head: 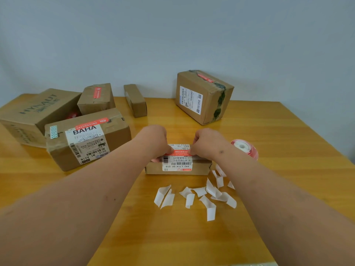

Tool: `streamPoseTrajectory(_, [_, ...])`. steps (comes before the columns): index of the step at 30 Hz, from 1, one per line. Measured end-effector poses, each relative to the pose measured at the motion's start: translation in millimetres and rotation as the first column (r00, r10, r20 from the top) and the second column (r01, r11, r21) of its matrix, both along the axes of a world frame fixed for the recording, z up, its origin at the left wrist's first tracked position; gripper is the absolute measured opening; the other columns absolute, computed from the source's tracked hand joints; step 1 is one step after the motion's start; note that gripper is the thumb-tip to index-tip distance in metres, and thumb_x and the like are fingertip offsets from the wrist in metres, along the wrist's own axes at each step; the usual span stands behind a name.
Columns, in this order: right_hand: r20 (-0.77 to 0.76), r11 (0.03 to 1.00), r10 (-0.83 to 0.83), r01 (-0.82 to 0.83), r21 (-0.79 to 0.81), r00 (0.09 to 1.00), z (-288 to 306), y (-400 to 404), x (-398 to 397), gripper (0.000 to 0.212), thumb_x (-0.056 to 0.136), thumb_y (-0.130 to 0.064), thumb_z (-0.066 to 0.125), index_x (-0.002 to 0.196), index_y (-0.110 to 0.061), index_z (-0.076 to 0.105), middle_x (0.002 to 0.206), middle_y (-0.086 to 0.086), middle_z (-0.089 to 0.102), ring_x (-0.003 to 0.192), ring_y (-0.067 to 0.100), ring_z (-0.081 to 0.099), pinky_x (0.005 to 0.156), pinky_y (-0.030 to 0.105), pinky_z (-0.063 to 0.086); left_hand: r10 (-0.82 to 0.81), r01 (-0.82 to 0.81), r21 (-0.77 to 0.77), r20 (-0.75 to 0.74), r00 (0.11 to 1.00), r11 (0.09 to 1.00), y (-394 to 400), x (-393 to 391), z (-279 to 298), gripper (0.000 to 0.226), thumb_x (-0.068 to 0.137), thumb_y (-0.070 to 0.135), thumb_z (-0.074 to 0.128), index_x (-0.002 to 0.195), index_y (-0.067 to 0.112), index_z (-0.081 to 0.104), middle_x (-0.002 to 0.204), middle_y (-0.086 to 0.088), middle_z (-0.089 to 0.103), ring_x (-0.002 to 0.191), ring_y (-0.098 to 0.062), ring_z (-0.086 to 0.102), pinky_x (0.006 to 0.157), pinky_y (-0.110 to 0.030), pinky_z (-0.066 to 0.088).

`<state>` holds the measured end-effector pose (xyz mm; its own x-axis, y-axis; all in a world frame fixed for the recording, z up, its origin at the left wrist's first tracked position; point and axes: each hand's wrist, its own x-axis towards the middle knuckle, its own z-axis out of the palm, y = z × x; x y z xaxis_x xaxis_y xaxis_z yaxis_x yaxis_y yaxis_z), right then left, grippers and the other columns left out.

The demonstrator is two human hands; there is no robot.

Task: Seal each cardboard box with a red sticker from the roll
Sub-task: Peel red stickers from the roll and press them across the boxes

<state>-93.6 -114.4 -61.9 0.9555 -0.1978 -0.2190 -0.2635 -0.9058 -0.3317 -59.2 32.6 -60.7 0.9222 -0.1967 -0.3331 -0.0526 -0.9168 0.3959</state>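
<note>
- Red sticker (pixel 179 152) is lying across the top of the small box (pixel 177 167) at table (pixel 269 150) centre, its long axis running left-right, same way as the box's long side.
- We're holding it at both ends: left hand (pixel 156 140) on the left end, right hand (pixel 208 143) on the right end, fingers of both curled down and pinching/pressing the strip. Fingertips are mostly hidden under the knuckles, so exact contact can't be told.
- Strip is sitting just beyond the white label (pixel 177 163), directly between the two hands; neither hand is clearly nearer, both are touching it.
- Judgement: we're mid-stick on this box. Next move prob. a smoothing stroke along the strip's long axis, i.e. sideways from centre outward, thumbs pressing down.
- Risk, as a guess: pulling the ends unevenly could skew or wrinkle the strip.
- Roll (pixel 245 148) is standing just right of the box, beside the right wrist, so the right hand is the nearer one for the next sticker.
- Backing scraps (pixel 201 194) are lying scattered on our side of the box.
- Other boxes: BAHA box (pixel 88 139), back-left box (pixel 97 98) and far-right box (pixel 203 96) are already showing red strips; the narrow box (pixel 135 100) isn't showing one from here.
</note>
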Motion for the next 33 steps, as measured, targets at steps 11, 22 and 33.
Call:
streamPoseTrajectory(11, [0.091,0.989,-0.134,0.139,-0.043,0.987,-18.1,5.1,-10.2,0.064,0.078,-0.067,0.058,0.123,-0.023,0.045,0.12,0.005,0.049,0.111,0.026,0.052,0.092,0.045,0.049,-0.045,0.053,-0.04,0.177,0.983,0.998,12.5,-6.1,-11.7,0.033,0.086,0.047,0.067,0.092,0.017,0.054,0.084,-0.001,0.062,0.074,-0.013,0.055,0.057,-0.025,0.044])
streamPoseTrajectory(22, [0.116,0.994,-0.097,0.101,-0.03,0.988,-27.3,10.5,-14.8,0.062,0.08,-0.069,0.053,0.123,-0.025,0.047,0.127,0.005,0.034,0.119,0.029,0.037,0.099,0.042,0.039,-0.009,0.028,-0.137,0.138,0.99,0.99,17.5,-9.0,-15.7,0.029,0.086,0.04,0.069,0.096,0.019,0.052,0.09,-0.002,0.062,0.076,-0.013,0.053,0.064,-0.027,0.047])
streamPoseTrajectory(33, [0.097,0.926,-0.257,0.217,0.309,0.961,-33.0,-3.6,-0.5,0.021,0.087,-0.027,0.052,0.105,-0.032,0.062,0.125,0.006,0.046,0.111,0.03,0.051,0.097,0.044,0.047,0.09,-0.072,-0.35,0.035,0.995,0.934,23.5,-7.2,-18.3,0.019,0.087,0.014,0.067,0.1,0.018,0.054,0.097,-0.005,0.061,0.081,-0.015,0.059,0.073,-0.031,0.056])
